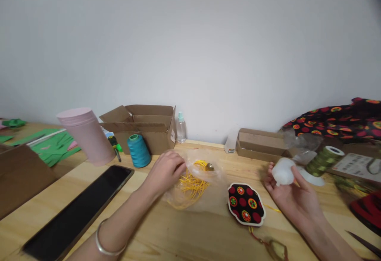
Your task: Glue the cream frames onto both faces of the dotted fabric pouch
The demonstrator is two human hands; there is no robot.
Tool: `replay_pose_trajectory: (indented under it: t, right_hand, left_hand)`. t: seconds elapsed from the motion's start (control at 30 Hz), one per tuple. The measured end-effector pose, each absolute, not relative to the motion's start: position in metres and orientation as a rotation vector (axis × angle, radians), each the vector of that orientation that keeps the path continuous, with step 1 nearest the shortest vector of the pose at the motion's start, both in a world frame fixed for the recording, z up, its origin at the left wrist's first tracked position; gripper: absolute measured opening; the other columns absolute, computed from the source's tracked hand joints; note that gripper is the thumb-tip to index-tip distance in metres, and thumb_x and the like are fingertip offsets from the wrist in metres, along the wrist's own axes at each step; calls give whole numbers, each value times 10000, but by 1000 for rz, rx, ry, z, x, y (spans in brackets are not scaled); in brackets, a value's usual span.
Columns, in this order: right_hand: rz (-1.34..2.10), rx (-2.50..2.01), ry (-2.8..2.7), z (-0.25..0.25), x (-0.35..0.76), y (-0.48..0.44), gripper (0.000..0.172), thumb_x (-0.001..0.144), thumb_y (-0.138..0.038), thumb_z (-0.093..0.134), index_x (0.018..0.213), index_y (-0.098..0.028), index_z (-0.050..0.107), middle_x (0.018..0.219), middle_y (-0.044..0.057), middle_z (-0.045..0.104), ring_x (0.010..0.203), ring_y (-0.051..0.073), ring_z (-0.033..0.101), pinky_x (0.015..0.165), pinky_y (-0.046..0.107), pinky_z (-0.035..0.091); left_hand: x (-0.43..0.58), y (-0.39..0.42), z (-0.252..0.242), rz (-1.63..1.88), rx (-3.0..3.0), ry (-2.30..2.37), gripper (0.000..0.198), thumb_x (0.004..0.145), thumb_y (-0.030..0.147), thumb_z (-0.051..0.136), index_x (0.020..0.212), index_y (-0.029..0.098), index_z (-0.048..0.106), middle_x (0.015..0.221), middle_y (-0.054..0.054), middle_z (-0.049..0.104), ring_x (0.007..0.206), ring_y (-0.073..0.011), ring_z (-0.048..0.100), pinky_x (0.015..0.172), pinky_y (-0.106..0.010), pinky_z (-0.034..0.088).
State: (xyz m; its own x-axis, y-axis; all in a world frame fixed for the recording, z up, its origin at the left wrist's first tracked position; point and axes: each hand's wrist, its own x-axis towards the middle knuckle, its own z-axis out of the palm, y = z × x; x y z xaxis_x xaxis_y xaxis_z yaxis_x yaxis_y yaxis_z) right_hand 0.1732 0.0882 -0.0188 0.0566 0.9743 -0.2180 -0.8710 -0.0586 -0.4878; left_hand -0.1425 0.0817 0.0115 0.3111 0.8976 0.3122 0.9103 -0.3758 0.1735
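My left hand (167, 170), with a silver bangle on the wrist, is closed with its fingertips at the left edge of a clear plastic bag (218, 173). Thin yellow cords (193, 187) lie bundled in the bag, along with a small round metal piece (210, 166). My right hand (297, 197) is palm up, its fingers curled round a whitish, translucent rounded object (282, 171) whose kind I cannot make out. Between the hands, a scalloped black patterned fabric piece (245, 204) with a pale border lies flat. A cord and pendant (276, 249) trail from its lower edge.
A phone (80, 213), pink canister (87, 138) and blue thread cone (138, 151) are at left. Cardboard boxes (145, 134) and a spray bottle (180, 128) stand by the wall. Right: green thread spool (324, 161), patterned cloth (339, 120), dark pointed blade (364, 244).
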Motion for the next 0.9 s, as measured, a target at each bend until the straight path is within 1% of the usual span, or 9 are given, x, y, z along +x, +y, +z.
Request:
replay_pose_trajectory:
  t: [0.07,0.17,0.37,0.47,0.6,0.8,0.9]
  right_hand:
    - [1522,-605,-205,-18,172,88,188,814,-234,437,882,-169,599,823,71,630,682,147,618,562,276,555]
    - [1512,-620,-186,-18,171,88,201,822,-233,415,869,-175,601,826,65,626,669,145,616,551,275,555]
    - [1508,-620,-189,-17,171,88,183,810,-232,432,869,-173,595,823,57,618,671,141,615,549,270,556]
    - [1504,-616,-192,-17,171,87,165,801,-231,447,857,-184,595,819,51,618,674,141,617,546,264,553]
    - [1523,-609,-198,-18,171,88,153,772,-228,489,873,-184,595,819,52,627,677,145,623,564,272,555]
    - [1527,-587,-244,-22,173,88,173,721,-224,571,886,-176,589,804,53,647,670,147,626,550,263,547]
    - [1523,-584,-244,-22,172,88,191,695,-224,608,873,-160,582,789,52,650,664,146,626,549,257,540]
  left_hand:
    - [-145,82,12,-539,-2484,-1770,223,813,209,428,695,178,615,725,-47,618,760,-191,523,710,-311,393]
    - [-146,81,10,-506,-2466,-1803,176,781,173,464,702,188,621,773,-47,632,811,-199,525,730,-305,384]
    - [-144,80,7,-445,-2452,-1866,192,724,90,466,637,183,610,788,-53,645,811,-188,547,747,-285,388]
    - [-144,82,5,-422,-2433,-1900,175,713,94,473,635,180,605,769,-60,645,790,-190,562,737,-285,392]
    - [-142,85,1,-415,-2408,-1914,150,726,131,485,663,181,611,791,-71,648,806,-203,568,736,-290,389]
    - [-139,90,-3,-437,-2415,-1891,154,735,145,476,686,192,614,789,-66,657,792,-210,571,721,-296,379]
    - [-139,91,-3,-453,-2437,-1883,148,727,158,474,656,191,599,769,-61,653,765,-204,569,705,-292,376]
